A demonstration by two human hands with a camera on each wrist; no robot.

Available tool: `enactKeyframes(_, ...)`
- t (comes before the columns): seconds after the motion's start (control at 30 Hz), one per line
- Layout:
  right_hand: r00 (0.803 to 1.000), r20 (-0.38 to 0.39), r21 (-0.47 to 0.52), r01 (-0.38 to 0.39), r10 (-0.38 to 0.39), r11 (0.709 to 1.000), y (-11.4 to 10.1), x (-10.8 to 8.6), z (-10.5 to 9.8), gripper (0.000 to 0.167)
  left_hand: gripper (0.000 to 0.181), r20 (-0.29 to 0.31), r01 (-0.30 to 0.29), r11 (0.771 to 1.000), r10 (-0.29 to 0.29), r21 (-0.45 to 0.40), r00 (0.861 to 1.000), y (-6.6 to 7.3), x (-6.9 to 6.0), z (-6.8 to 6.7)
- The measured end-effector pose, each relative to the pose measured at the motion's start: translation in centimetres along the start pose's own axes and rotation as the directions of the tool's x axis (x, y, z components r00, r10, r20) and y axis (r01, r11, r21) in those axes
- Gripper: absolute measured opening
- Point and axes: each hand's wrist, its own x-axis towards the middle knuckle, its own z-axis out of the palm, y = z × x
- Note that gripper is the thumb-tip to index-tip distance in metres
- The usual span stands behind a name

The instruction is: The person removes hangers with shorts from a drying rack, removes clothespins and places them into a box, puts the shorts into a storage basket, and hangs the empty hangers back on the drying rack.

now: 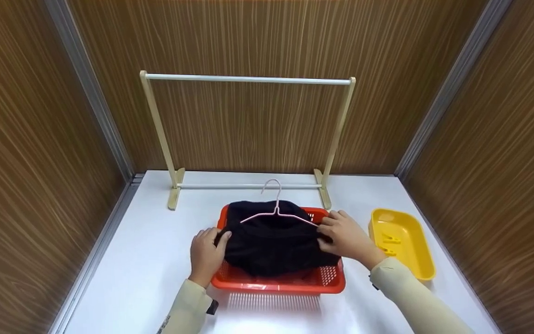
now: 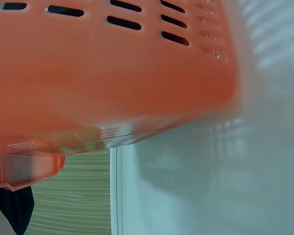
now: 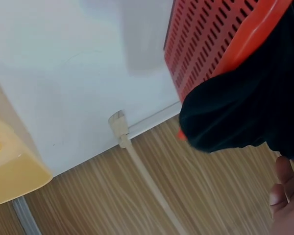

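A black cloth garment [image 1: 274,250] lies over the red plastic basket [image 1: 278,288], bunched, and its exact kind cannot be told. The pink clothes hanger [image 1: 277,211] sits at the garment's neck, hook pointing up and away. My left hand [image 1: 207,253] pinches the garment's left edge between thumb and fingers, beside the basket's rim. With my right hand [image 1: 346,237] I grip the garment's right side near the hanger's right arm; the hanger's end is hidden there. Fingertips [image 3: 285,176] touch the dark cloth in the right wrist view. The left wrist view shows mainly the basket wall [image 2: 112,83].
Behind the basket stands a clothes rack with a white top rail [image 1: 248,79] and wooden legs [image 1: 160,125]. On the right, a yellow tray [image 1: 413,250] holds yellow clothes pegs [image 1: 391,238]. Wood-grain panels [image 1: 248,41] enclose the white table [image 1: 151,250] at the back and sides.
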Motion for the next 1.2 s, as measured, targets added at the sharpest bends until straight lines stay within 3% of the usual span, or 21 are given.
enactKeyframes(0.17, 0.994, -0.097, -0.015, 0.052, -0.053, 0.999, 0.8, -0.4, -0.1, 0.019, 0.041, 0.0, 0.039, 0.999, -0.039, -0.003, 0.999, 0.2, -0.1, -0.2)
enactKeyframes(0.3, 0.994, -0.085, -0.015, 0.061, -0.062, 0.998, 1.1, -0.8, 0.1, 0.019, 0.051, 0.012, 0.074, 0.997, -0.074, 0.01, 0.997, 0.1, -0.3, -0.4)
enactKeyframes(0.63, 0.997, -0.055, 0.025, 0.063, -0.061, 0.998, 2.3, -2.3, -0.1, 0.013, 0.049, 0.026, 0.022, 0.997, -0.024, 0.072, 0.999, -0.2, -0.1, -0.2)
enactKeyframes(0.93, 0.983, -0.151, 0.015, 0.105, -0.102, 0.994, 3.4, -3.8, 0.2, 0.013, 0.046, -0.017, 0.004, 0.996, -0.002, 0.094, 1.0, 0.0, 0.1, 0.0)
enactKeyframes(1.2, 0.992, -0.1, -0.014, 0.074, -0.075, 0.997, 4.0, -4.6, -0.5, 0.012, 0.05, -0.095, -0.029, 0.996, 0.037, 0.088, 0.995, -0.1, -0.2, -0.2)
